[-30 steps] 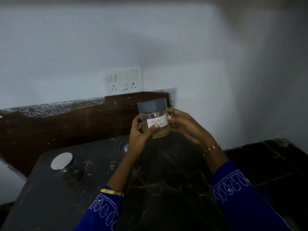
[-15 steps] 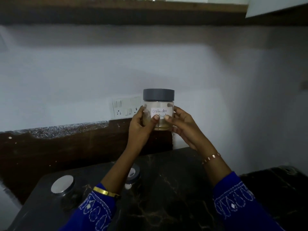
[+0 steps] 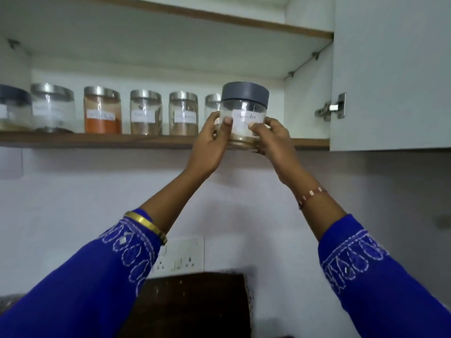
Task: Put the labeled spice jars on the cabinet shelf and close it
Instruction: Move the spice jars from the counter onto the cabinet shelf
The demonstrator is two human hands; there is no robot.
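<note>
Hands hold one jar point(image 3: 244, 118) at the front edge of the shelf point(image 3: 97, 140), right of the jar row point(image 3: 122, 113). Left hand point(image 3: 211, 140) and right hand point(image 3: 273, 140) wrap its lower sides — probably smooth, stiff, mostly empty, so light; a grip low on both sides seems safest.

1. A white switch-and-socket plate point(image 3: 181, 256) sits on the pale wall point(image 3: 256, 215) below the cabinet.
2. Directly beneath the plate, a dark brown wooden panel point(image 3: 195, 303) stands against the wall.
3. A speckled dark edge point(image 3: 7, 301) shows at the far lower left.
</note>
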